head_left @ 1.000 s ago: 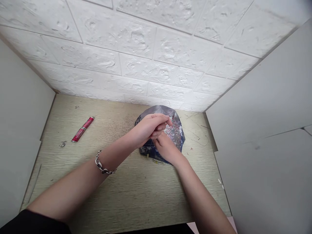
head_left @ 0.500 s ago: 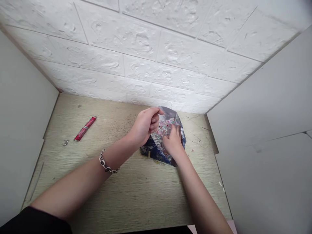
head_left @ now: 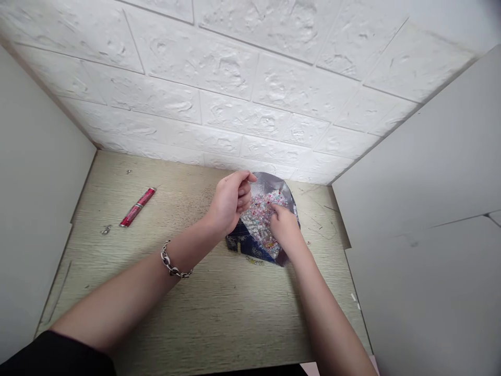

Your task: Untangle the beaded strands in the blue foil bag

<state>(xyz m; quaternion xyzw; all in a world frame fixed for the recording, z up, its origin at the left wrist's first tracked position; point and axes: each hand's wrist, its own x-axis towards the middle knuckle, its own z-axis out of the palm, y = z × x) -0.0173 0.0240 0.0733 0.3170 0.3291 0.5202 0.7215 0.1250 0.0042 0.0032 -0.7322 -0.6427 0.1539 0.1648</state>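
A dark blue patterned bag [head_left: 246, 244] with a silvery inner surface lies open on the table, filled with small beads [head_left: 260, 219] in white, pink, red and pale blue. My left hand [head_left: 230, 201] hovers at the bag's left edge, fingers curled and the thumb and forefinger pinched together. What sits in that pinch is too small to make out. Over the right side of the beads is my right hand [head_left: 287, 230], its fingers drawn together at the tips. Whether a bead is between them cannot be seen.
A red tube-shaped packet [head_left: 138, 207] lies on the left of the wooden table [head_left: 195, 318]. Small metal pieces [head_left: 105, 229] rest near it. Thin threads [head_left: 323, 224] are at the right. A white brick-pattern wall [head_left: 219, 115] and grey side panels [head_left: 422, 172] enclose the table.
My right hand has lifted from among the beads, its spread fingers now drawn together and curled. My left hand has shifted slightly left, still pinched.
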